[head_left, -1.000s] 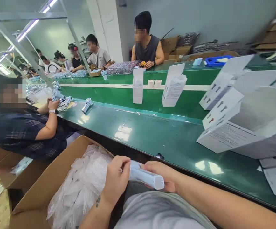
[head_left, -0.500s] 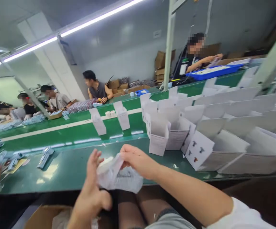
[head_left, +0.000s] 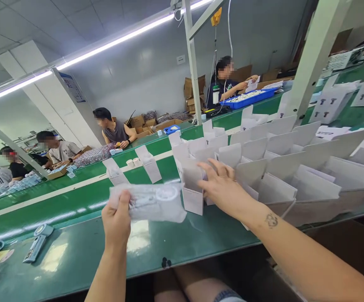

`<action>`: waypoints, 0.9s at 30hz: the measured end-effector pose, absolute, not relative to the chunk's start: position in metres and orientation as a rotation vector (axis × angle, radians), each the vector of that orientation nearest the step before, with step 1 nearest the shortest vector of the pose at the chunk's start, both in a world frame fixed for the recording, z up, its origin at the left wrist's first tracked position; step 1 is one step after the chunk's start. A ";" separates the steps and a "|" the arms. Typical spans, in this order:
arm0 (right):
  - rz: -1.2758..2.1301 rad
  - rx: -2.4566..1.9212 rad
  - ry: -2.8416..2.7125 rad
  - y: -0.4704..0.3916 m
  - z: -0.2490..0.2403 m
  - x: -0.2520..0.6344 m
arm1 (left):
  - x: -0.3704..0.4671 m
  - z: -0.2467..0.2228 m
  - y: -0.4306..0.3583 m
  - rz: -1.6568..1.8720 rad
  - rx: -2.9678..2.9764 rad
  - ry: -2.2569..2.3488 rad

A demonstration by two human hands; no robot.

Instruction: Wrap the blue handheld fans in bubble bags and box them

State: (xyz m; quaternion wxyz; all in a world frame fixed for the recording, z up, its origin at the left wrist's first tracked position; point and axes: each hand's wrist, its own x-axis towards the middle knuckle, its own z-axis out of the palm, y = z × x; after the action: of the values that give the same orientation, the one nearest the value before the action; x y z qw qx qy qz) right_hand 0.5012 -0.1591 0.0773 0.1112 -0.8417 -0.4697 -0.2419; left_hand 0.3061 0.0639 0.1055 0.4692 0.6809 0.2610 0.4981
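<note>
A translucent white bag (head_left: 157, 205) with a light-coloured device inside is held up over the green bench by my left hand (head_left: 117, 214), its thumb pressed on the bag's left end. My right hand (head_left: 219, 184) reaches to an upright open white box (head_left: 193, 199) at the near left corner of the box group. Its fingers are spread and curved over the box's right edge, touching or very close to it. More open white boxes (head_left: 276, 193) stand in rows to the right of that hand.
Light blue devices (head_left: 39, 243) lie on the bench (head_left: 84, 251) at the left. Two white boxes (head_left: 149, 165) and small white rolls (head_left: 133, 162) stand on the green conveyor. Several people sit beyond it, one by a blue tray (head_left: 248, 98). A metal post (head_left: 314, 58) rises at the right.
The bag has been raised and turned lengthwise in my left hand. My right hand has let go of it and moved right to the boxes. The view has shifted.
</note>
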 end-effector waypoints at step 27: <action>-0.235 -1.573 -1.785 -0.118 0.043 0.470 | 0.373 0.194 0.010 0.444 3.622 -0.830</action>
State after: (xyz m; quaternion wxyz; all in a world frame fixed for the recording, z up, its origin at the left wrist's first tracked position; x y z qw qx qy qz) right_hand 0.4703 -0.1184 0.0425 0.3664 -0.6122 -0.6947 -0.0913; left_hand 0.3729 0.0103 0.1942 -0.2958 0.9245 -0.2119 0.1132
